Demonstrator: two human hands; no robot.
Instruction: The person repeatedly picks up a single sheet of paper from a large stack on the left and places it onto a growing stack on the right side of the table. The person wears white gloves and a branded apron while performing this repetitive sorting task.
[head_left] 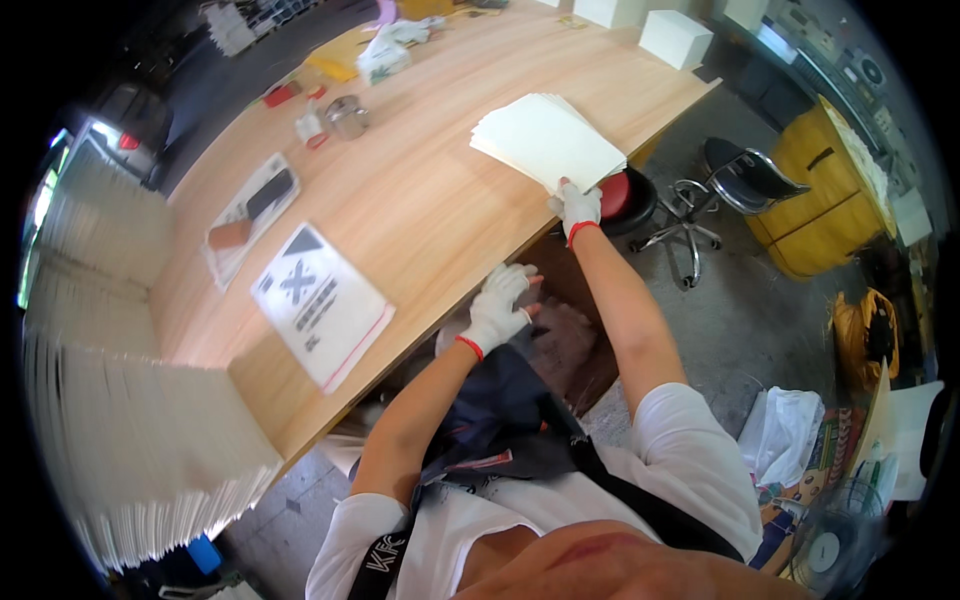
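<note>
Right fingers (566, 187) touch the white sheets (545, 138) — grip unclear — left fingers (513, 277) curve, loosely parted, empty.

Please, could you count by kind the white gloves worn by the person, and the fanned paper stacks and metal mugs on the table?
White gloves: 2 (left hand, right hand)
Fanned paper stack: 1
Metal mug: 1
Total: 4
</note>
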